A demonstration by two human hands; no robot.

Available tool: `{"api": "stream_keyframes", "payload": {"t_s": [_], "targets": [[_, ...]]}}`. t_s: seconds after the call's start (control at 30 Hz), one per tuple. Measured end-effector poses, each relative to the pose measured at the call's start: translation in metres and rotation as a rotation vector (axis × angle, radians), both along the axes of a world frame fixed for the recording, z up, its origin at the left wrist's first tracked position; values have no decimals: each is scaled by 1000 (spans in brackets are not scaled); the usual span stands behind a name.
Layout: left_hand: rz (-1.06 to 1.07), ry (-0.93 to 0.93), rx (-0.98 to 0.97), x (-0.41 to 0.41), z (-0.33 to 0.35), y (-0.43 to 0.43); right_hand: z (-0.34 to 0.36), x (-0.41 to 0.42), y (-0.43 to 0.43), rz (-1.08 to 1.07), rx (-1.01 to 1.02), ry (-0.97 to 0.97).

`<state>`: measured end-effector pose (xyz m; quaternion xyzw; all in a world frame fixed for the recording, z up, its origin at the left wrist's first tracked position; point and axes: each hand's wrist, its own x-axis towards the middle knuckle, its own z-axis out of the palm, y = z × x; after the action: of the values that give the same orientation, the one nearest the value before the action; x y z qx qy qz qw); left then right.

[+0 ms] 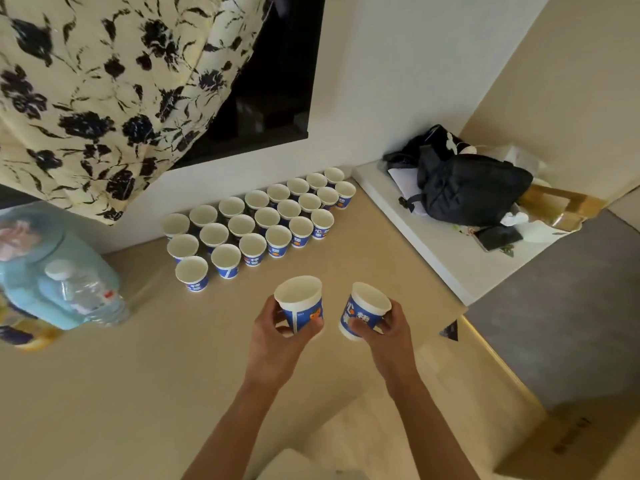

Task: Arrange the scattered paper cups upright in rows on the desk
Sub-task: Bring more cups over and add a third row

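Left hand [277, 337] curled round blue-white paper cup [300, 304], mouth up. Right hand [393, 336] grips second paper cup [364, 311], tilted. Both over smooth beige desk [138, 375]. Beyond: upright cup rows [256, 223] along white wall. Clear plastic water bottle [86, 297] left; crumpled black bag [471, 188] right.

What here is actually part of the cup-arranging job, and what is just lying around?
Part of the job: left cup held in the left hand; right cup held in the right hand; rows of upright cups; desk.
Just lying about: water bottle; black bag; floral curtain.
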<state>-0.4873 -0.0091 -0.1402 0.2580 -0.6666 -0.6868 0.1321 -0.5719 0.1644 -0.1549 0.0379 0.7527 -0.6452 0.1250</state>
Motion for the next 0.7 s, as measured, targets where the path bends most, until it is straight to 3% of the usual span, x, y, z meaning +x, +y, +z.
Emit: {"api": "stream_keyframes", "payload": {"t_s": [0.7], "targets": [[391, -69, -83, -183, -6, 64, -73, -278, -25, 399, -4, -71]]}}
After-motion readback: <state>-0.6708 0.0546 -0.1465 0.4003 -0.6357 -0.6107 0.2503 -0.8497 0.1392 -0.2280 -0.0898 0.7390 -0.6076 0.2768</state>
